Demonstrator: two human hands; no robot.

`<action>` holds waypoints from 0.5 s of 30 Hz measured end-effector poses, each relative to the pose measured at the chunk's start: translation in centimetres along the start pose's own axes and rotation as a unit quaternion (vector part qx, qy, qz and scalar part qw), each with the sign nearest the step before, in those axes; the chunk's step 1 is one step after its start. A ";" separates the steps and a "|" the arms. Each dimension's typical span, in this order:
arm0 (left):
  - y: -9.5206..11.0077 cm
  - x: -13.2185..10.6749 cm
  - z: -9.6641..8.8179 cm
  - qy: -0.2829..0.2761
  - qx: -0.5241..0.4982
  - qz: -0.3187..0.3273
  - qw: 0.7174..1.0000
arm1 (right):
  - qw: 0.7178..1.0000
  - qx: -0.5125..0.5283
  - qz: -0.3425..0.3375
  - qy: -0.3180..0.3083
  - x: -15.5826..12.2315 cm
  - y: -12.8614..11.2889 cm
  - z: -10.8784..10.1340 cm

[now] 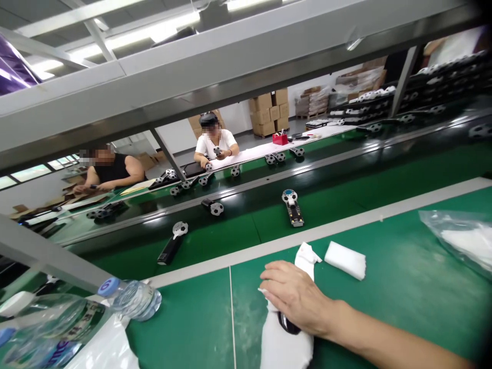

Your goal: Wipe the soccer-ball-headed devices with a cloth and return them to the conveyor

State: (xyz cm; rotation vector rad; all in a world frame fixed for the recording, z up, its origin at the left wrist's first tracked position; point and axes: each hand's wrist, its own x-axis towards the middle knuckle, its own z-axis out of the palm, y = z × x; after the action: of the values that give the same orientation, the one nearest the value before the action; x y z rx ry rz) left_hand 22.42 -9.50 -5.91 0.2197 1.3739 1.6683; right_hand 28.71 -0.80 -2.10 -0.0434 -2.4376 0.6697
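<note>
the right hand (294, 297) is curled closed, gripping a white cloth (284, 351) around a dark object (288, 324). a white foam block (345, 260) lies nearby on the green table (184, 320).

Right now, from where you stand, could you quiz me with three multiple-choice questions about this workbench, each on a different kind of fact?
1. Where does the white foam block lie?
A) On the work mat, near the right hand
B) On the conveyor belt
C) Inside the plastic bag

2. What colour is the work mat under the white cloth?
A) Blue
B) Green
C) Grey

3. What state is the water bottle in?
A) Standing upright
B) Crushed flat
C) Lying on its side

Answers:
1. A, the block sits on the mat just beyond the hand.
2. B, green shows around the cloth.
3. C, the bottle lies lengthwise, its blue cap to the left.
</note>
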 end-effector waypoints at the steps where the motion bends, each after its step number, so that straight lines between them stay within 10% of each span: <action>1: 0.0 -0.3 -0.2 -0.002 0.020 -0.003 1.000 | 1.000 0.006 0.023 -0.012 0.1 0.4 0.2; 6: 0.7 -2.6 0.1 -0.012 0.185 -0.074 0.980 | 0.950 0.190 0.224 -0.103 1.4 2.9 -0.7; 9: 1.7 -3.4 0.9 -0.073 0.135 -0.151 0.977 | 0.821 0.440 0.333 -0.145 1.9 4.2 -1.2; 12: 2.7 -3.8 0.9 -0.146 -0.070 -0.173 0.972 | 0.685 0.628 0.366 -0.048 1.7 4.4 -0.5; 15: 3.3 -3.7 0.0 -0.137 -0.126 -0.213 0.959 | 0.638 0.674 0.356 0.109 1.0 3.5 0.9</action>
State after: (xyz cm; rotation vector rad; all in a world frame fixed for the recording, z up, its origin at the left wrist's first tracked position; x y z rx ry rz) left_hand 22.70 -12.06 -1.61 0.0026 0.9132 1.3712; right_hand 26.94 2.04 -3.80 -0.4495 -1.0464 2.4599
